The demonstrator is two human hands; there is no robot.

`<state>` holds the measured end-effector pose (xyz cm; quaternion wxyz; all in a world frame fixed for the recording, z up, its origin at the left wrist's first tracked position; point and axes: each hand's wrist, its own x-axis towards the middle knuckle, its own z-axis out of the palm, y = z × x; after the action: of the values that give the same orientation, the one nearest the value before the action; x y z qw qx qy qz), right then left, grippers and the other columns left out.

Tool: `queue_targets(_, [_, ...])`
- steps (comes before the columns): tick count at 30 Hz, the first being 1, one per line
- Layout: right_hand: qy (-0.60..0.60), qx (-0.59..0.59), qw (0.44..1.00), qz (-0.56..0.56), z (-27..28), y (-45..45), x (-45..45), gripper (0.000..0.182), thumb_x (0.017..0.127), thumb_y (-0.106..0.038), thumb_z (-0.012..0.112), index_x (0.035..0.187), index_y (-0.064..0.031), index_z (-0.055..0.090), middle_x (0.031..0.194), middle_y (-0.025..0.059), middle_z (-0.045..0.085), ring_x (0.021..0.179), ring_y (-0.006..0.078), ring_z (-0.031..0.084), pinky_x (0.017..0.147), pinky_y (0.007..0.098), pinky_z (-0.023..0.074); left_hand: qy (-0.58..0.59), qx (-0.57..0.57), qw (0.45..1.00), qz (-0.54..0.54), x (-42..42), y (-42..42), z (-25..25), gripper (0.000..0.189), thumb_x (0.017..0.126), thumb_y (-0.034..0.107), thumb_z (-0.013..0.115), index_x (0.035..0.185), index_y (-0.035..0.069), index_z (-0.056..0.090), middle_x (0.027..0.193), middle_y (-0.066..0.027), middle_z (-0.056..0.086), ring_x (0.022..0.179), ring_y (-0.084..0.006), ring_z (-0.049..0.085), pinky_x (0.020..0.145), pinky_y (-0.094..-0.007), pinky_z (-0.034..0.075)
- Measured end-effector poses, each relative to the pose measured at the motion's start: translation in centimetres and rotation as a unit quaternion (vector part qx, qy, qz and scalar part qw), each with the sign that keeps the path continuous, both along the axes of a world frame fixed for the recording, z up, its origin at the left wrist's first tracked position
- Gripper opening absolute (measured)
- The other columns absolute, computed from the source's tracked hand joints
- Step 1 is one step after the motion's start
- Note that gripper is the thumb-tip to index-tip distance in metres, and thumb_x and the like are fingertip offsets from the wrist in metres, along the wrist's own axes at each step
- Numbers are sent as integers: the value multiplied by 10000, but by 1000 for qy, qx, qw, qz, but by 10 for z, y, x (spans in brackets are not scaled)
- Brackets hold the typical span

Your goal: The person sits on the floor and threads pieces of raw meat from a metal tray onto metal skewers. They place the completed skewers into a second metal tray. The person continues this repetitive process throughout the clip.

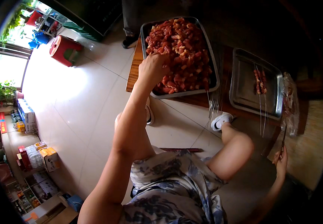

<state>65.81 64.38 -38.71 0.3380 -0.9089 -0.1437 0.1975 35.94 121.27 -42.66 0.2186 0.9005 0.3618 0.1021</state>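
Observation:
My left hand point(153, 68) reaches over the near left part of a deep metal tray point(216, 75) heaped with cut raw meat point(179, 50). Its fingers are bent down at the meat; whether they grip a piece is hidden. At the right, low beside the table, my right hand point(281, 160) is closed around a thin, dark, stick-like thing point(283, 137), whose upper end meets a clear plastic bag point(290, 103). A second, shallower metal tray point(242, 95) holds a few skewers of meat point(260, 81), their bare ends sticking out over the near rim.
Loose metal skewers point(214, 103) lie between the trays and overhang the edge of the wooden table point(135, 70). A red stool point(66, 50) stands on the tiled floor point(94, 112). Boxes point(49, 159) and shelves line the left. Another person's foot point(129, 41) shows behind the table.

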Motion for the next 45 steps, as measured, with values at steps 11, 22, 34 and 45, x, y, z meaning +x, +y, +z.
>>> queue_targets(11, [322,276,893,152,13,270,-153,366,924,-409,530,1091,-88,479,676,-8,455,530,81,354,496,225,314,-309,-421,853,-19,0,4,26,185,842,117,658,973,-11,630,885,-69,659,816,-125,633,710,-268,526])
queue_targets(22, [401,270,851,207,-31,363,-210,379,930,-419,529,1082,-76,476,753,-11,498,615,59,474,527,216,407,-285,-492,821,-48,4,-6,30,165,860,108,669,980,29,587,972,-64,659,861,-125,631,802,-262,539])
queue_targets(34, [124,225,932,256,-42,359,-210,301,889,-270,615,1009,-15,509,574,86,553,492,182,538,515,314,437,-274,-518,807,-79,11,-17,26,158,820,85,712,918,27,603,854,-12,633,786,-88,611,741,-242,529])
queue_targets(45, [230,268,912,207,-39,362,-206,325,914,-347,590,909,-30,517,555,5,468,441,108,472,425,258,397,-261,-469,843,-23,12,-23,25,68,810,36,658,852,-6,625,804,-22,635,757,-93,613,669,-229,506])
